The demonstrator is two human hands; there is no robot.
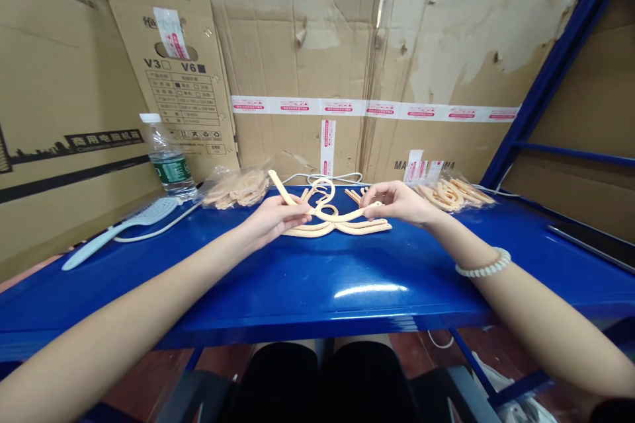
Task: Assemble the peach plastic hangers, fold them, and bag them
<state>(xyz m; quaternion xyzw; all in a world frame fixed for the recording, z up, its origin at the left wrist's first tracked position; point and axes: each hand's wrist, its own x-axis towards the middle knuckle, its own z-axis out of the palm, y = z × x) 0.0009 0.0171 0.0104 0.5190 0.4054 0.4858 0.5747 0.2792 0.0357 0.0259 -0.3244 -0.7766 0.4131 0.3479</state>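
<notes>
My left hand [278, 218] is closed, thumb and fingers pinching a cream-coloured curved rod [281, 188] whose end sticks up to the left. My right hand [397, 202] pinches the right part of a similar curved rod [352, 216], which bows down between both hands. Whether these are one joined piece or two touching pieces I cannot tell. Just beneath them, more curved rods [364, 228] lie on the blue table [317, 277]. Behind, a ring-shaped cream piece [325, 190] and several thin sticks show, partly hidden by my fingers.
Clear bags of cream pieces lie at the back left [238, 188] and back right [454, 193]. On the left are a water bottle [169, 162] and a light blue hairbrush [124, 228]. A phone-like dark slab [595, 244] lies right. Cardboard [297, 139] walls the back; a white cable [342, 178] runs along it.
</notes>
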